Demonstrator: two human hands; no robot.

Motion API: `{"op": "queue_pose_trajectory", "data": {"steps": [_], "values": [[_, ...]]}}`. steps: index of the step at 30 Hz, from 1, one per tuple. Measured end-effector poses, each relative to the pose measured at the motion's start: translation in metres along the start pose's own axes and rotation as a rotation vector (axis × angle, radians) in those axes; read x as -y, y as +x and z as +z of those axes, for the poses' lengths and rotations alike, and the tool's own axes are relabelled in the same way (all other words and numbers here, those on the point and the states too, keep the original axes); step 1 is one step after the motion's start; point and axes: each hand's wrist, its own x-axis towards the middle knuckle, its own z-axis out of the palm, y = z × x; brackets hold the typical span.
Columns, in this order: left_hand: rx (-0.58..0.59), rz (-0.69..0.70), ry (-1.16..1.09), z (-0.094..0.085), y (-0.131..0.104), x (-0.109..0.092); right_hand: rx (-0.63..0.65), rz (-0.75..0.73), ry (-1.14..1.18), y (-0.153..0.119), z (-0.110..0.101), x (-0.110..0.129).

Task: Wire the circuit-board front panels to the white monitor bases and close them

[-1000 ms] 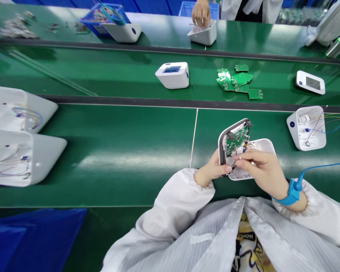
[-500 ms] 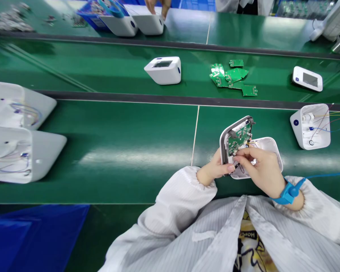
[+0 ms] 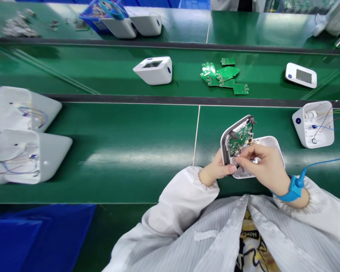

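Note:
My left hand (image 3: pixel 218 168) grips a grey-rimmed device cover (image 3: pixel 224 141), tilted upright, its green circuit board (image 3: pixel 239 140) facing right. The left thumb lies across the cover's lower edge. My right hand (image 3: pixel 262 166) has thumb and forefinger pinched together at the board's lower edge, among thin wires; what they pinch is too small and partly hidden. Behind and below the right hand lies an open white housing (image 3: pixel 272 142), largely covered by it. Thin wires show between housing and board. A blue wrist strap (image 3: pixel 293 190) with a cord circles my right wrist.
Open white housings with wires (image 3: pixel 52 155) stand at the left; another wired housing (image 3: pixel 319 126) is at the right. Across a dark rail (image 3: pixel 130 99) lie a white device (image 3: pixel 155 71), green circuit boards (image 3: pixel 221 74) and a flat white unit (image 3: pixel 302 75). A blue bin (image 3: pixel 95 19) stands further back.
The white device, loose boards and flat unit on the middle strip have shifted left. Another person's hand has left the housings at the back. My hands keep nearly the same pose.

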Motion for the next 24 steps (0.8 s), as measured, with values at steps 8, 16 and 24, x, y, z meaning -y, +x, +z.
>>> {"op": "queue_pose_trajectory", "data": {"steps": [8,16,24], "values": [[0.023,0.009,-0.002,-0.003,-0.001,0.005,-0.014,0.071,0.053,0.001,0.003,-0.001],[0.001,-0.024,-0.024,0.0,0.0,0.003,-0.036,0.073,0.075,0.002,0.005,-0.003],[0.032,0.002,0.011,0.005,0.006,-0.007,-0.134,-0.136,-0.23,0.001,0.003,-0.003]]}}
